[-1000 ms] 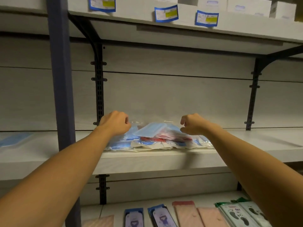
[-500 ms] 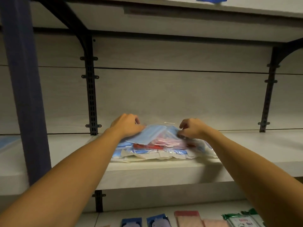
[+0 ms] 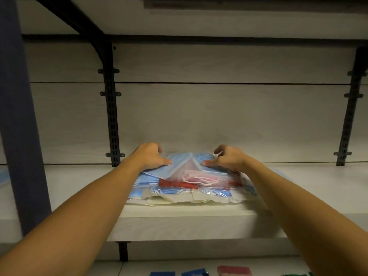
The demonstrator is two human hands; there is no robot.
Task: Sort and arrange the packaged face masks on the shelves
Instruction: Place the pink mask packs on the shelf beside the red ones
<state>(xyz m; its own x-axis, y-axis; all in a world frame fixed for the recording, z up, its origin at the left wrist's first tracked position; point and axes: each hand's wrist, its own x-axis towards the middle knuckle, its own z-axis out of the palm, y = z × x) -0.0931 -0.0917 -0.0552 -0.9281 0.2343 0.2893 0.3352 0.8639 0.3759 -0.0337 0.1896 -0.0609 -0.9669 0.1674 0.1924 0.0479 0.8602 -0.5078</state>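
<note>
Pale shelf (image 3: 298,188) carries a stack of packaged masks (image 3: 185,188) at its centre. Left hand (image 3: 148,157) rests on the stack's top left, fingers curled, thumb pressing. Right hand (image 3: 229,158) mirrors it. Clear wrappers show blue, pink and red masks.

Mid-frame, the left hand (image 3: 149,157) and right hand (image 3: 229,158) press on a pile of packaged masks (image 3: 187,180); fingers curl over its far edge. The pile lies on a white shelf (image 3: 310,186); more packs (image 3: 234,271) line the bottom edge.

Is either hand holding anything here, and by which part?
Both hands, left hand and right hand, grip the top blue mask packet of the pile at its far corners.
</note>
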